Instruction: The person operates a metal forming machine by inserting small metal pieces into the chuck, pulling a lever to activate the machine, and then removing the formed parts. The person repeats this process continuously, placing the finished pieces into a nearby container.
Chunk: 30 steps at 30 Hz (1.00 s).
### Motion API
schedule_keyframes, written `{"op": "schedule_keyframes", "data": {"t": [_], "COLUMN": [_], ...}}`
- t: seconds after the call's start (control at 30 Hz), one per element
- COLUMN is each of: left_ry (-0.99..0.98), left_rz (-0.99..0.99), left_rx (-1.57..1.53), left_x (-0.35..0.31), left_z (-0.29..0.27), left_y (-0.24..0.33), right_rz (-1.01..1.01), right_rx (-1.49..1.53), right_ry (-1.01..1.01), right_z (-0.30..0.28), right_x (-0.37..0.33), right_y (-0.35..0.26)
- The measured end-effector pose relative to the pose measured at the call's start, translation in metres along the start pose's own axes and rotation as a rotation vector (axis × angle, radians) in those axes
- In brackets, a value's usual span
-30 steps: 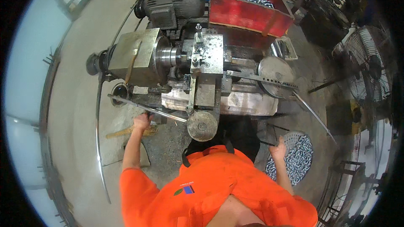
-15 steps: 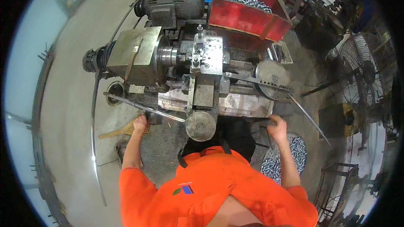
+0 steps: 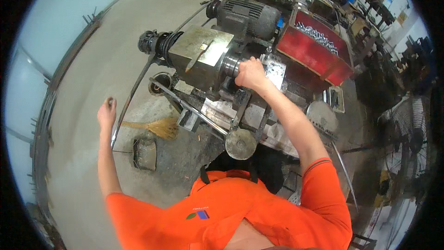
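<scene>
My right hand reaches over the lathe, its fingers curled at the front of the shiny round chuck. Whatever they grip there is hidden beneath the hand. Beside it lies the metal tool block on the slide, partly covered by my wrist. Out to the left, my left hand is raised above the floor with fingers pinched together. A small dark spot shows at its fingertips, too small to name. A long thin rod slants down close beside that hand.
A red box of small metal parts stands behind the lathe, right of the motor. A lever with a round disc juts toward me. On the floor are a straw broom and a dustpan. A fan stands right.
My right hand has left the lathe's near right side and moved up and left to the chuck. My left hand has swung outward to the left. The view has turned.
</scene>
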<state>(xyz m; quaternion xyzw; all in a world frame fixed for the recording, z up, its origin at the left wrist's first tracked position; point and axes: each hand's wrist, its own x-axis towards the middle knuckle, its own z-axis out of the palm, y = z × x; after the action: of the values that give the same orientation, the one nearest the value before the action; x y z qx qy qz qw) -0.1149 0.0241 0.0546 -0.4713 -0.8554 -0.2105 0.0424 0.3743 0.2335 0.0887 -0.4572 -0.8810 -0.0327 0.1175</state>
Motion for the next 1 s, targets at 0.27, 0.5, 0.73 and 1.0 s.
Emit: {"op": "schedule_keyframes", "data": {"t": [0.27, 0.5, 0.73, 1.0], "left_ry": [-0.113, -0.273, -0.875, -0.738], "left_rz": [-0.144, -0.055, -0.208, -0.221], "left_rx": [0.193, -0.040, -1.027, -0.892], "left_x": [-0.111, -0.100, -0.027, -0.007], "left_z": [0.026, 0.020, 0.059, 0.098], "left_y": [0.068, 0.059, 0.051, -0.003], "right_rz": [-0.012, 0.196, 0.135, 0.767], "right_rx": [0.073, -0.188, 0.071, 0.301], "right_ry": [-0.054, -0.073, 0.650, 0.416], "right_z": [0.004, -0.083, -0.167, -0.099], "right_x": [0.000, -0.017, -0.078, -0.335], "right_y": [-0.001, 0.044, 0.123, 0.158]}}
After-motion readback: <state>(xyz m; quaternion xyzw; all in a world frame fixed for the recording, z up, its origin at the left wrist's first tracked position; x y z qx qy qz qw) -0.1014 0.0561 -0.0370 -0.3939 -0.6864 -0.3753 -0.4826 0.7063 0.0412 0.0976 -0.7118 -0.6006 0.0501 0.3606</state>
